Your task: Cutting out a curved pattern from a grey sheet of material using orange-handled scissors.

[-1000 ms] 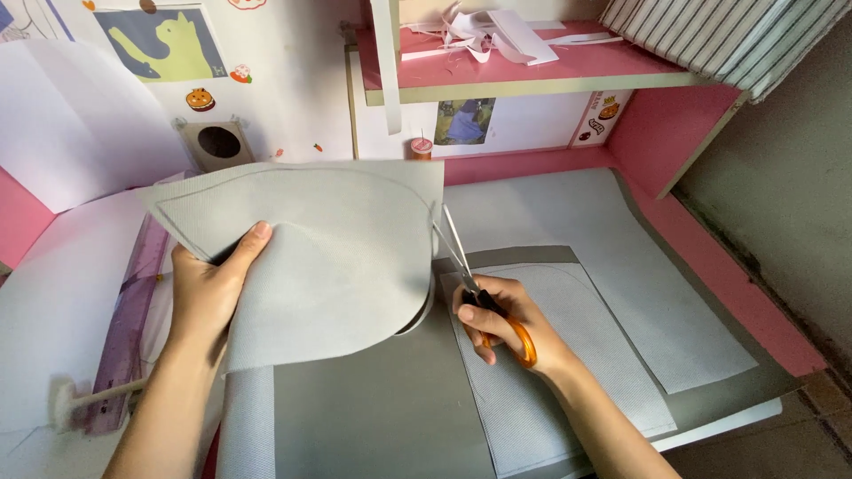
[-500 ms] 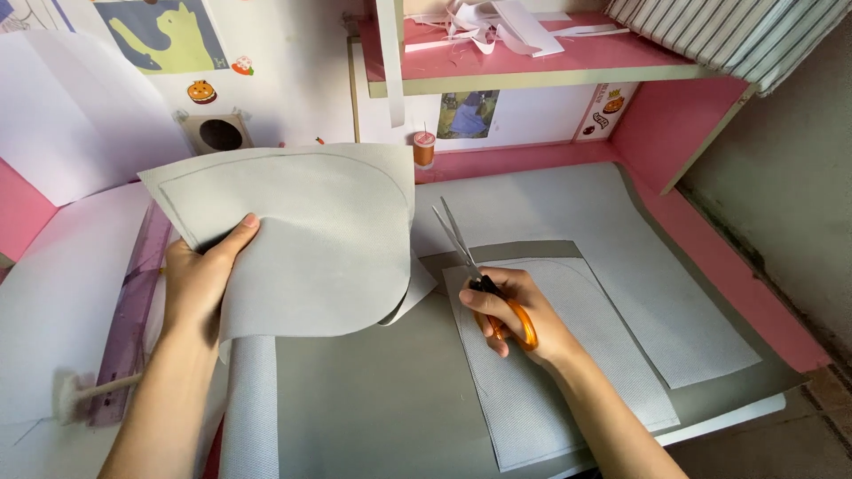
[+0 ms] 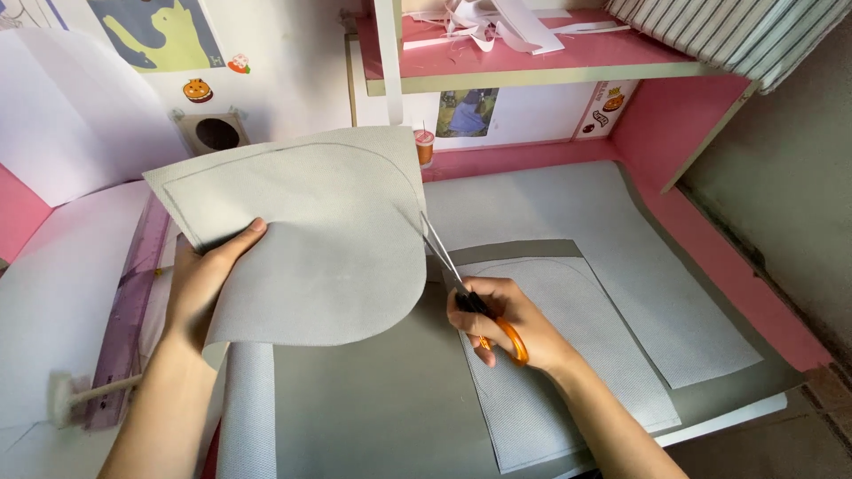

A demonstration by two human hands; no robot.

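Here, seen from above, two bare hands work over a pink desk point(image 3: 710, 257) covered in sheets of grey material. The left hand point(image 3: 202, 286), at about nine o'clock from the centre, pinches a large grey woven sheet with one rounded edge and a drawn pencil outline point(image 3: 311, 239), thumb on top and fingers hidden beneath, lifting it off the desk so it tilts toward the camera. The right hand point(image 3: 501, 324), at about four o'clock from the centre, is closed through the orange handles of a pair of scissors point(image 3: 461, 284). The silver blades point toward eleven o'clock and meet the sheet's curved right edge; whether the blades are parted cannot be told.

Beneath the right hand lies a flat grey piece with a curved pencil line point(image 3: 568, 346), resting on a darker grey sheet point(image 3: 373, 408). At eight o'clock, a translucent purple ruler point(image 3: 133, 302) lies along the desk's left side. At twelve o'clock, a pink shelf point(image 3: 532, 62) carries white paper scraps point(image 3: 488, 18), and a small orange-capped jar point(image 3: 425, 146) stands below it.
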